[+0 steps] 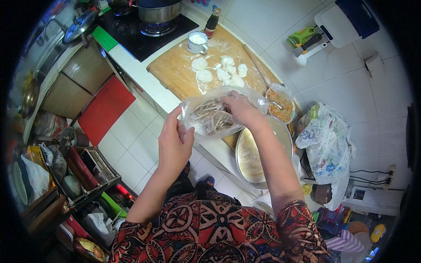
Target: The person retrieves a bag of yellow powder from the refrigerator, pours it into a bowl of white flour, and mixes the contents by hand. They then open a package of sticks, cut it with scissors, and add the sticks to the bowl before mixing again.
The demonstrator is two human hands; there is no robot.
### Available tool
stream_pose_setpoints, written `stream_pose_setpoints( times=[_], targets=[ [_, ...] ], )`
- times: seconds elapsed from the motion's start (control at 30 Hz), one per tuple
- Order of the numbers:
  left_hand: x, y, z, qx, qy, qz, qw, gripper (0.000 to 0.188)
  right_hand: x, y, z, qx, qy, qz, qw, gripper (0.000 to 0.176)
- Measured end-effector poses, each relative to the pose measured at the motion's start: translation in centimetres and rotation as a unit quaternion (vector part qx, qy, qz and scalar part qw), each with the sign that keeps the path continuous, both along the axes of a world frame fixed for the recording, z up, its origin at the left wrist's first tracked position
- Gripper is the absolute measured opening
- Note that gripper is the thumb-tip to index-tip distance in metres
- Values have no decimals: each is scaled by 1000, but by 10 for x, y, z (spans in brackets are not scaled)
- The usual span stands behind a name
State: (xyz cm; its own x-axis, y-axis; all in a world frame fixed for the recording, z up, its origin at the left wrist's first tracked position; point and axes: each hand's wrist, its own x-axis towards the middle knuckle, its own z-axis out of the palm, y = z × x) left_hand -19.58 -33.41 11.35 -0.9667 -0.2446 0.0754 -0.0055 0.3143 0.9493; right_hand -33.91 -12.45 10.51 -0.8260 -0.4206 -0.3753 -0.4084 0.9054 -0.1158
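A clear plastic bag (pixel 197 126) is held up over the counter's front edge, its mouth towards me. Inside lie thin brownish dry strips (pixel 218 120), which I cannot name for certain. My left hand (pixel 175 138) grips the bag's left rim between thumb and fingers. At the bag's mouth, my right hand (pixel 242 108) reaches over the contents; its fingertips are hidden. Just beyond the bag, pieces of white dough (pixel 230 70) and two flattened dough rounds (pixel 204 76) rest on a floured wooden board (pixel 177 69).
A metal basin (pixel 248 154) sits under my right forearm. Beside it is a bowl of shredded filling (pixel 281 110) with a spoon. A rolling pin (pixel 256 65), an enamel mug (pixel 196 42) and a dark bottle (pixel 212 23) are on the board. A pot (pixel 159 13) stands over a lit burner.
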Motion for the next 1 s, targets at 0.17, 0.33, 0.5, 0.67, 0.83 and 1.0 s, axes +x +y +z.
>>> stream_pose_setpoints(
  times=[0.17, 0.33, 0.5, 0.67, 0.83, 1.0],
  targets=[
    [1, 15, 1, -45, 100, 19, 994, 58, 17, -8, -3, 41, 6, -12, 999, 53],
    [4, 17, 3, 1, 42, 4, 999, 50, 15, -8, -2, 58, 99, -2, 993, 27],
    [-2, 7, 4, 23, 43, 29, 998, 42, 22, -11, 5, -182, 224, 136, 948, 14],
    [-8, 8, 8, 123, 94, 35, 987, 33, 30, -45, -9, -287, 236, 273, 887, 9],
    [-3, 7, 15, 155, 75, 17, 985, 31, 3, -71, -40, -274, 312, 243, 877, 9],
    [-8, 1, 15, 167, 78, 17, 983, 32, -1, -93, -63, -163, 286, 203, 922, 15]
  ],
)
